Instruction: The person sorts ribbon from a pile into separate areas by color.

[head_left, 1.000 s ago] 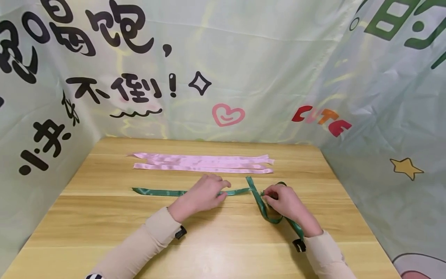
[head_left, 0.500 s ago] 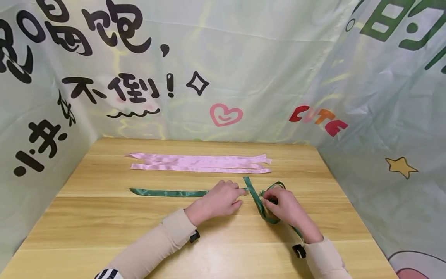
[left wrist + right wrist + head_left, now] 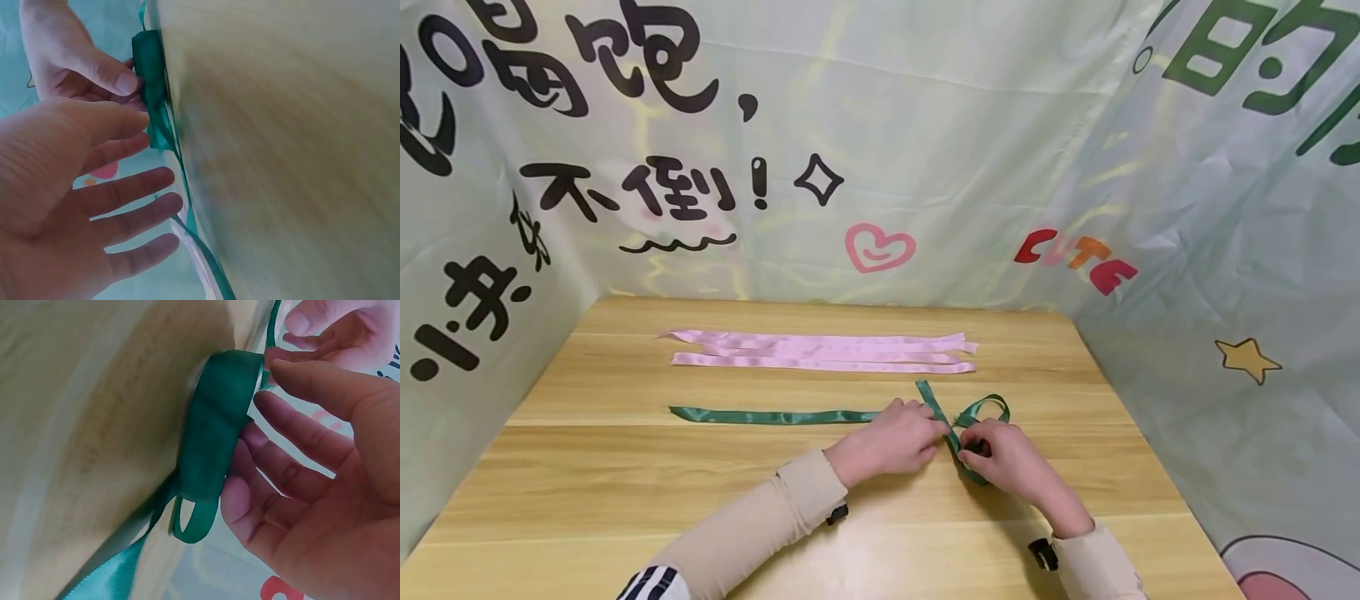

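Note:
A green satin ribbon (image 3: 775,416) runs straight across the wooden table from the left, then crosses and loops on the right. Where it crosses, the fingertips of my left hand (image 3: 898,437) reach the ribbon. Those fingers are extended and spread apart in the left wrist view. My right hand (image 3: 1011,458) has its fingers curled at the looped part, holding it; the exact contact is partly hidden. In the right wrist view the green loop (image 3: 215,425) stands broad side on beside the fingertips. A smaller loop (image 3: 996,402) sticks up behind that hand.
Several pink ribbons (image 3: 820,348) lie side by side farther back on the wooden table (image 3: 760,533). Pale printed cloth (image 3: 955,150) walls off the back and both sides.
My left hand has slid rightward along the green ribbon to the crossing. The right hand has shifted slightly toward me, and the ribbon tail beside its wrist no longer shows.

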Tool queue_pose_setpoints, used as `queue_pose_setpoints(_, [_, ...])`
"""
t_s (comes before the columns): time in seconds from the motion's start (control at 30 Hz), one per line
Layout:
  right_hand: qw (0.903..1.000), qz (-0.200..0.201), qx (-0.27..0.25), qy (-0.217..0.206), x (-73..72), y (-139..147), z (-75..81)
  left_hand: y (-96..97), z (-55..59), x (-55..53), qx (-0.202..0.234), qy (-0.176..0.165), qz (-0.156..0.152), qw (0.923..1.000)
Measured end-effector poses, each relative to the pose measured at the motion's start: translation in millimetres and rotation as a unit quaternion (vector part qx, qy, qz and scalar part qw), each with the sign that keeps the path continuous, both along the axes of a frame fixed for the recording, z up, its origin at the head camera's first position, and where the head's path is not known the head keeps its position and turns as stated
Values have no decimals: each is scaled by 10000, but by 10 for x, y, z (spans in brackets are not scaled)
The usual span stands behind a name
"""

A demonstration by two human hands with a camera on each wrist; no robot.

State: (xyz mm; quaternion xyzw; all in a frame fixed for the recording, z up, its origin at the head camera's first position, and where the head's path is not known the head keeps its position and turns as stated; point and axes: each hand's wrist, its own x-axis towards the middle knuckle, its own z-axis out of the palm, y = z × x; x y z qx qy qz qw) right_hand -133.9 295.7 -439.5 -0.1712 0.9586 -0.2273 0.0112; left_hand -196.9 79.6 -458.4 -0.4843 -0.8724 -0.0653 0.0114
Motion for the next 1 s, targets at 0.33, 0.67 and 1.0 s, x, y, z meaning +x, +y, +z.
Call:
queue_pose_setpoints(0.33, [9999, 15, 47, -151, 19, 36, -45, 106, -27, 9, -198, -15, 114, 9997])
queue_pose_setpoints(0.67, [9998, 144, 121, -51, 21, 22, -56, 199, -32, 68, -383, 649, -46, 9971])
queue_pose_setpoints(1.0, [9999, 120, 80, -21, 38, 17, -71, 206, -33, 100, -287, 521, -113, 9982])
